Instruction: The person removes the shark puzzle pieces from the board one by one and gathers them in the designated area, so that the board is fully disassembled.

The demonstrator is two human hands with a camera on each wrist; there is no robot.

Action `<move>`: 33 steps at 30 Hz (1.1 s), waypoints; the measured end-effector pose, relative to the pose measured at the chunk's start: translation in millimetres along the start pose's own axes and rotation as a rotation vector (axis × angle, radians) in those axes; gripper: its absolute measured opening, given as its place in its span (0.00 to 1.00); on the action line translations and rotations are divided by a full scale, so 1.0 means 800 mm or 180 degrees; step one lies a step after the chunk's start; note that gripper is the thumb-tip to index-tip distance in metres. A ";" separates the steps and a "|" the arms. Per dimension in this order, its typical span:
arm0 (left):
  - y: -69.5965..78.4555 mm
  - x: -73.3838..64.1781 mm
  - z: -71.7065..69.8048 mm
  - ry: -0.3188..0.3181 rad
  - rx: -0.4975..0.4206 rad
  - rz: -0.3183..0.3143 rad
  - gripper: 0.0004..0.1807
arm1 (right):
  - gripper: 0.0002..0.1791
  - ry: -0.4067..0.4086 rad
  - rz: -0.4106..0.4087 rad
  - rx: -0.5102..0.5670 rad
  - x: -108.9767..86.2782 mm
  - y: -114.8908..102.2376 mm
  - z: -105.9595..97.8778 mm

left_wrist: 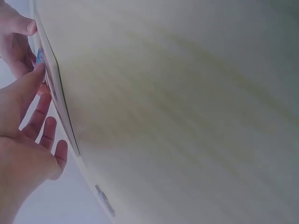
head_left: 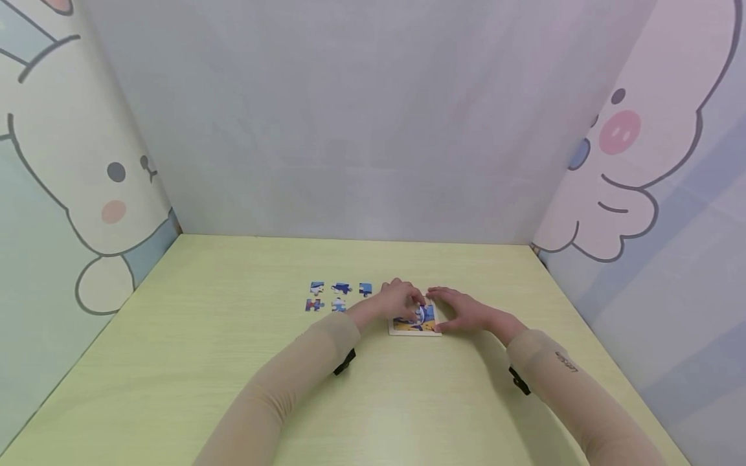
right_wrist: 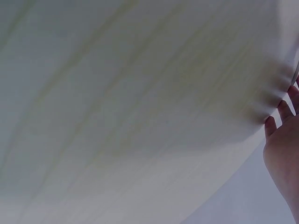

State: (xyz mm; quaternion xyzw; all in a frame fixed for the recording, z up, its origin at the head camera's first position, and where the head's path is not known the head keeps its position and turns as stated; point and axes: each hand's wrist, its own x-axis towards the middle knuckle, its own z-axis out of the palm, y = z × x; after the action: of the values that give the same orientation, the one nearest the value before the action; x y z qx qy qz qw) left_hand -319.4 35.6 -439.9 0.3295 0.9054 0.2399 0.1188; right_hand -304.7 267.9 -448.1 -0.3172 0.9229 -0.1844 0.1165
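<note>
A small jigsaw puzzle in a white-edged tray (head_left: 415, 334) lies on the table, its picture mostly blue and orange. My left hand (head_left: 399, 299) reaches over the tray from the left and hides part of it. Between the thumb and forefinger of that hand is a blue puzzle piece (left_wrist: 40, 55), held tilted close over the tray; the other fingers spread loosely. At the tray's right side rests my right hand (head_left: 466, 309), thumb at the near corner and fingers along the far corner. Its fingertips (right_wrist: 270, 122) touch the tabletop in the right wrist view.
Left of the tray several loose puzzle pieces lie in two short rows, among them a red and blue piece (head_left: 315, 305), a dark blue piece (head_left: 342, 288) and a square-edged blue piece (head_left: 365, 289). A pale curtain (head_left: 361, 129) stands behind the yellowish table (head_left: 233, 362).
</note>
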 end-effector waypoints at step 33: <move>0.014 -0.004 -0.018 0.0183 -0.0611 0.0110 0.06 | 0.49 -0.0038 0.0215 0.0049 -0.002 -0.002 0.001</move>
State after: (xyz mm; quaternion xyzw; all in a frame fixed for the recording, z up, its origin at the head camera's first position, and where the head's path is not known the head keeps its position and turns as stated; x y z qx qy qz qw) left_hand -316.2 35.6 -422.0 0.3251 0.8755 0.3370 0.1197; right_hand -302.4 267.1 -448.3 -0.2861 0.9310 -0.1856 0.1306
